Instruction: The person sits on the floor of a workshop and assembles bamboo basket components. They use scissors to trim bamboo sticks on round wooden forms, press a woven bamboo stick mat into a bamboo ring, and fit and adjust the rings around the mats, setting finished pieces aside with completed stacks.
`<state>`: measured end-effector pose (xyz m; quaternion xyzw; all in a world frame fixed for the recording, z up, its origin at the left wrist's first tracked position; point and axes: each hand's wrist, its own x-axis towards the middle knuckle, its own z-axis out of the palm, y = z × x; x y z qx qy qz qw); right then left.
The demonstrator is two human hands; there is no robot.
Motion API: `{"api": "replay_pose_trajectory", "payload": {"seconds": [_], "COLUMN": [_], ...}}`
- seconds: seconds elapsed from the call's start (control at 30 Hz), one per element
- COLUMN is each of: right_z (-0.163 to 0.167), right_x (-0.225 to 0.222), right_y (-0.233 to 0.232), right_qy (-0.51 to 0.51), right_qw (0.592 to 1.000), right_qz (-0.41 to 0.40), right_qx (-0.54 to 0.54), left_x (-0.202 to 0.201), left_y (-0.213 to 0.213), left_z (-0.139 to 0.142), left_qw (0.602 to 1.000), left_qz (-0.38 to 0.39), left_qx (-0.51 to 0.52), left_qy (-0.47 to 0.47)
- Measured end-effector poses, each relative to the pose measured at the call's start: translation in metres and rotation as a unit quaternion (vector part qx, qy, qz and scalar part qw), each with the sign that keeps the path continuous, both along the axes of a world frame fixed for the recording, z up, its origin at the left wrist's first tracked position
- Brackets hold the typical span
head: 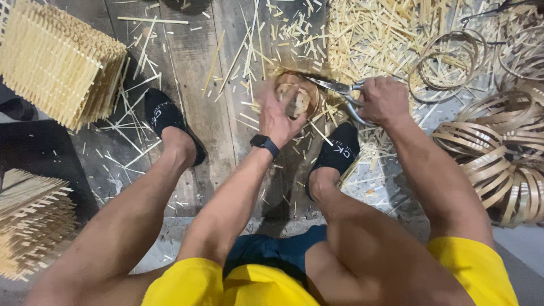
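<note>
1. Above the plank floor, between the feet, the left hand is clamped on a small woven bamboo basket; a loosened grip lets it twist.
2. Right hand is closed around the scissors, blades at the rim: a slip risks cutting left fingers.
3. Loose bamboo splints may snag.

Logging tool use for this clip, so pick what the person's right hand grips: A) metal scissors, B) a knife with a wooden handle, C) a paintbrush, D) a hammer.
A: the right hand is closed around the loop handles of metal scissors, whose blades point at the small woven bamboo piece held by the left hand.
</note>
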<state>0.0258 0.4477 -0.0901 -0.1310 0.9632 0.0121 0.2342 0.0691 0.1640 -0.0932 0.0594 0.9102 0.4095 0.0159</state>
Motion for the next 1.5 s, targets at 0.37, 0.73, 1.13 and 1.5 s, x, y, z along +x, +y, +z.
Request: {"api": "replay_pose_trajectory", "payload": {"seconds": [0.37, 0.73, 1.13, 1.5], "right_z": [-0.018, -0.017, -0.014, -0.010], "right_x": [-0.007, 0.000, -0.001, -0.003], "right_y": [-0.001, -0.015, -0.012, -0.019], "right_qy": [0.041, 0.089, 0.111, 0.079], "right_qw": [0.997, 0.996, 0.993, 0.997], "right_qz": [0.056, 0.020, 0.025, 0.022], "right_qx": [0.036, -0.022, -0.017, -0.001], "left_x": [-0.005, 0.003, 0.007, -0.008], "left_y": [-0.007, 0.002, -0.004, -0.015], "left_z": [0.017, 0.010, 0.000, 0.013], "left_qw": [0.996, 0.998, 0.996, 0.998], "left_qz": [-0.049, 0.038, 0.056, -0.036], "left_qx": [-0.059, 0.051, 0.072, 0.044], "left_qy": [0.037, 0.018, -0.018, -0.029]}}
